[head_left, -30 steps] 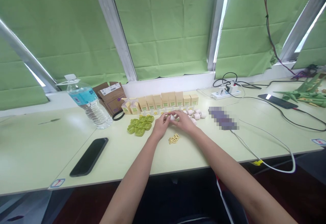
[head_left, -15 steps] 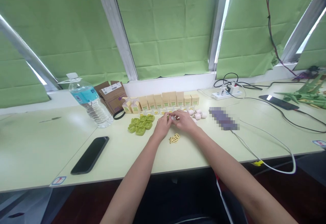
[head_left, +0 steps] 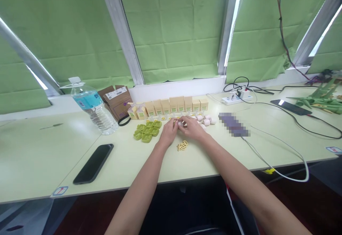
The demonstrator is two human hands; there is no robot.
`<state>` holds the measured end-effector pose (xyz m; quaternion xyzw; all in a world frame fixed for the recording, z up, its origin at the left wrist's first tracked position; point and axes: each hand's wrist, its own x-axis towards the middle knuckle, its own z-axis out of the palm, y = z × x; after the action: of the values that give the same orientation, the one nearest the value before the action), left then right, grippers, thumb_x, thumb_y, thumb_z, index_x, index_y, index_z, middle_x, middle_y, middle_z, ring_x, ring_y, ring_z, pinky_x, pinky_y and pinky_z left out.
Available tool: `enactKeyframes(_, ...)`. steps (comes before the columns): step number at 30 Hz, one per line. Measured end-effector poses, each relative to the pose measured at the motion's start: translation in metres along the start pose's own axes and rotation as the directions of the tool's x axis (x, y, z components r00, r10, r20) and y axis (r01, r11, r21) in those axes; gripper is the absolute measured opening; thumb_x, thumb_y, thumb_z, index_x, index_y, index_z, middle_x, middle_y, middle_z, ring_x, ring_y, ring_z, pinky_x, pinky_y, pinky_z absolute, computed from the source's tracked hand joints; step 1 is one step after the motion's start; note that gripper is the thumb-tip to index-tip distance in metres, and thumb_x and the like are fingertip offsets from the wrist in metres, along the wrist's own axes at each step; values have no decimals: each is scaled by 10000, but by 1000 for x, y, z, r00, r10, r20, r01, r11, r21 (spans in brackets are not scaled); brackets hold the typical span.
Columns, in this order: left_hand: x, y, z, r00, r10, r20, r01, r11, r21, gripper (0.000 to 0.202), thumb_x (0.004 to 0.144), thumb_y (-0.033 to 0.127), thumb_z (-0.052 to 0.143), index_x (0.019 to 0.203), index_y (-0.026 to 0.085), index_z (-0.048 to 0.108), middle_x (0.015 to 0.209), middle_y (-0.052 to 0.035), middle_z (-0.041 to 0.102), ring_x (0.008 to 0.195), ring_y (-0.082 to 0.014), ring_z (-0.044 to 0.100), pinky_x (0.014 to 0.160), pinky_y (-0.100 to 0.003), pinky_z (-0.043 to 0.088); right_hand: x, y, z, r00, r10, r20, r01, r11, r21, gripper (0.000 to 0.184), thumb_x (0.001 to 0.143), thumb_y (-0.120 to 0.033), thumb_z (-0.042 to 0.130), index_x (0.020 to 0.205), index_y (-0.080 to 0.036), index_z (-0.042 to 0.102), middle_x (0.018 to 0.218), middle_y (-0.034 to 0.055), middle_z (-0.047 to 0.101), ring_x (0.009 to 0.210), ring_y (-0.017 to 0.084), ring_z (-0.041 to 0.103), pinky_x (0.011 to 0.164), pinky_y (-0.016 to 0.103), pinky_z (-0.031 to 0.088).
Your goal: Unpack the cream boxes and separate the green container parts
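Observation:
Both hands meet in the middle of the table, fingertips together. My left hand (head_left: 169, 133) and my right hand (head_left: 191, 128) are closed around a small pale rounded piece (head_left: 180, 124), mostly covered by the fingers. Several similar pale pink rounded pieces (head_left: 206, 122) lie just beyond my right hand. Left of my left hand sits a cluster of small olive-green cups (head_left: 146, 137). Nearer to me, between the forearms, lies a little row of yellow loops (head_left: 182, 146). Behind the hands stand small clear containers with yellow marks, partly hidden, before a row of cream boxes (head_left: 173, 105).
At the left stand a large water bottle (head_left: 93, 108) and an open brown carton (head_left: 117, 103); a black phone (head_left: 93, 164) lies nearer the edge. Rightward are a blurred-out purple object (head_left: 233, 124) with a white cable, a power strip (head_left: 236, 100), and another phone (head_left: 290, 107).
Both hands stay together on the pale piece, with only slight finger movement. The whole view has shifted a little; nothing else on the table has visibly moved.

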<state>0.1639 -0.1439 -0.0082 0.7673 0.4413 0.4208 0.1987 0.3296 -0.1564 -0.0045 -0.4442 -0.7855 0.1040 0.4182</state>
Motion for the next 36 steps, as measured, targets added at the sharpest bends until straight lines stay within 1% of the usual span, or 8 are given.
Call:
enactKeyframes(4,-1,1,-2,999,-48,-24,46,995,-90,328,983,430,452,1133,241,674,1063,-61,717,978,-244,641,925,-351,447,0,1,2,996,81,-39,-74,986,151,229,903,-374,624,1075,-226,655,1049,71,698,843,187,661,783,330,544)
enactKeyframes(8,-1,3,-2,998,-64,-13,62,991,-120,354,974,449,469,1173,237,670,1151,-63,706,1010,-237,631,935,-350,449,1,1,-1,981,176,-75,-151,954,260,215,884,-360,652,1042,-214,660,1059,57,718,819,169,693,762,312,566)
enactKeyframes(14,-2,4,-3,995,-89,45,92,993,-73,389,981,464,447,1257,245,612,1137,-46,702,975,-210,636,928,-352,470,2,1,-1,978,182,-97,-154,957,246,186,874,-298,653,1032,-200,665,1028,51,732,814,158,713,763,290,574)
enactKeyframes(18,-1,2,-1,996,-79,28,81,994,-79,383,973,460,466,1244,234,616,1082,-47,710,926,-200,649,883,-335,489,2,1,0,976,190,-106,-159,956,248,186,881,-310,646,1033,-205,668,1022,50,737,816,161,719,750,283,577)
enactKeyframes(24,0,-1,1,998,-61,-18,59,993,-99,349,963,403,487,1220,218,632,1094,-56,712,884,-189,652,836,-320,502,2,-1,1,974,200,-104,-168,952,255,190,867,-306,648,1026,-205,675,1028,55,738,822,167,721,754,290,580)
enactKeyframes(28,1,-4,2,997,-75,-21,72,987,-141,339,972,361,454,1219,215,634,1057,-54,717,848,-182,669,822,-321,521,3,0,-1,966,222,-131,-182,948,262,191,869,-315,625,1009,-197,678,991,58,739,834,176,718,765,305,579)
enactKeyframes(32,2,-6,3,995,-101,-9,98,976,-195,352,972,395,457,1223,225,635,1064,-51,706,803,-167,681,794,-313,543,3,2,-6,960,231,-158,-183,945,270,215,861,-326,621,1023,-197,677,1004,63,736,844,181,702,750,310,586)
enactKeyframes(36,1,-4,2,993,-116,-2,113,979,-171,379,972,436,450,1220,222,641,913,-30,676,759,-157,644,762,-303,550,4,7,-13,955,215,-203,-149,943,299,321,843,-350,641,1128,-204,656,1040,79,716,886,191,687,711,301,600)
